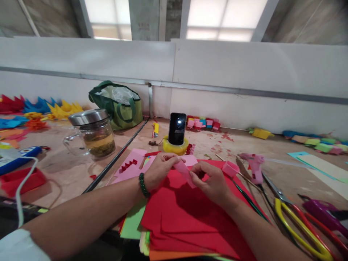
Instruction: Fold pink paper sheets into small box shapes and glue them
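Observation:
A small pink strip of paper (183, 172) is held up between my two hands. My left hand (162, 167), with a green bead bracelet (143, 185) at the wrist, pinches its upper left end. At the lower right edge, my right hand (210, 181) grips the strip with curled fingers. Beneath both hands lies a stack of red paper sheets (187, 217), with green and orange sheets showing under it. A small folded pink paper box (230, 168) sits just beyond my right hand. Pink paper pieces (136, 159) lie beyond my left forearm.
A phone (177, 128) leans upright in a yellow tape roll (175, 146). On the right are a pink glue gun (254, 165) and scissors with yellow and red handles (296, 221). A glass tea mug (95, 134) and a green bag (119, 105) stand left.

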A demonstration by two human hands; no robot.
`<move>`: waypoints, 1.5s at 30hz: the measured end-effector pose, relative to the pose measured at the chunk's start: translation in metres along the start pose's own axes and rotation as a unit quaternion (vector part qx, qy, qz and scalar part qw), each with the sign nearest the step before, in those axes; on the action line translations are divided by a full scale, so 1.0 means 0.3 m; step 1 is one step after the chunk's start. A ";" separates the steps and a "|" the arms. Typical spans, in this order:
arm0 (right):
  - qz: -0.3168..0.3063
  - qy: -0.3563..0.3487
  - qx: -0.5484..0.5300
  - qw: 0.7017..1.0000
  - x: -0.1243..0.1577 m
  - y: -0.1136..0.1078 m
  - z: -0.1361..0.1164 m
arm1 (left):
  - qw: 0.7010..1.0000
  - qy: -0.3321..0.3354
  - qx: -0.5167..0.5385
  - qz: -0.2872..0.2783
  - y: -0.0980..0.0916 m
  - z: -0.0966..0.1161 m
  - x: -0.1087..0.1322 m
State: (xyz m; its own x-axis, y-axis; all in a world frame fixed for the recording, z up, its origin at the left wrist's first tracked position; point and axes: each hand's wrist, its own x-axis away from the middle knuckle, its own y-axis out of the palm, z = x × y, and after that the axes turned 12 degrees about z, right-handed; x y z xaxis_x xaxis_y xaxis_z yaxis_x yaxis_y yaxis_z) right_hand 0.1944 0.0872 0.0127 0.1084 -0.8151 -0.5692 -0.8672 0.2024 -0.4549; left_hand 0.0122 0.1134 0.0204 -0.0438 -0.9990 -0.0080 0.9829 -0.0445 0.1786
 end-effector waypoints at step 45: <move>-0.021 0.196 -0.260 0.945 -0.031 -0.039 -0.002 | 0.947 -0.148 0.043 -0.281 -0.018 -0.073 -0.006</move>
State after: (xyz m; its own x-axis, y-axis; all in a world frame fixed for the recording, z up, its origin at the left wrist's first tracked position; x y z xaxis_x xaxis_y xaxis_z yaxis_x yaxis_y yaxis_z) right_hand 0.2033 0.0921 0.0237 0.0484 -0.9758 -0.2132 -0.9988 -0.0463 -0.0151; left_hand 0.0108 0.1156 -0.0022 -0.6169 -0.7730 0.1478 0.7715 -0.5568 0.3079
